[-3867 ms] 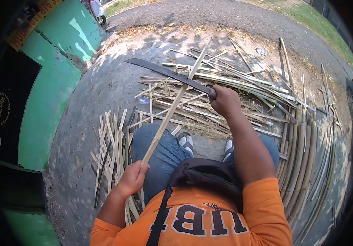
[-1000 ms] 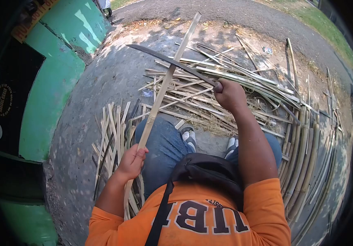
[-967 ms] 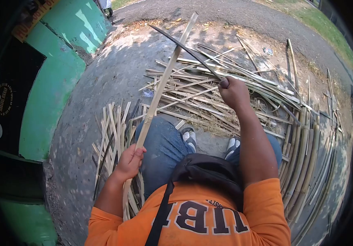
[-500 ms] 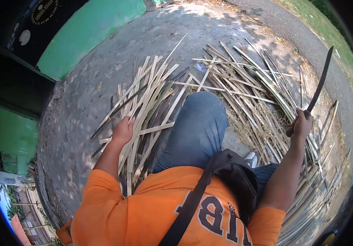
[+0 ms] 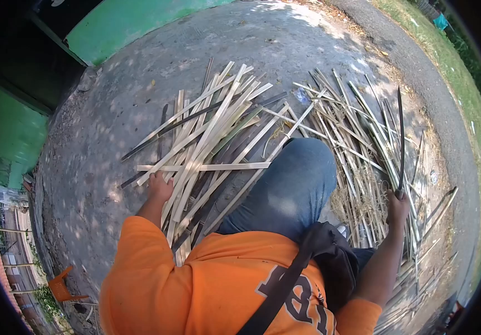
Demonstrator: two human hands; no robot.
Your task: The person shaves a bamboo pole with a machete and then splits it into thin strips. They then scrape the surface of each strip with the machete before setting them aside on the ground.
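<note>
My right hand (image 5: 398,209) is wrapped round the handle of a machete (image 5: 401,139), its long dark blade pointing up and away from me. Under and beyond it lies a heap of thin split bamboo strips (image 5: 357,134). On my left side, my left hand (image 5: 160,188) is at the near left edge of another pile of flat bamboo strips (image 5: 209,131). Its thumb and fingers look apart, close to the strips, with no strip plainly held. One pale strip (image 5: 223,166) lies crosswise over that pile just above the hand.
My bent knee (image 5: 290,176) stands between the two piles. A black bag (image 5: 329,254) hangs across my body. Grey concrete (image 5: 101,167) stretches to a green wall (image 5: 123,28). An orange chair (image 5: 61,286) is at the lower left, and grass (image 5: 452,72) borders the right.
My left hand has moved off the middle of the strips to the pile's left edge. The machete has swung from slanting right to nearly straight ahead. The view has shifted.
</note>
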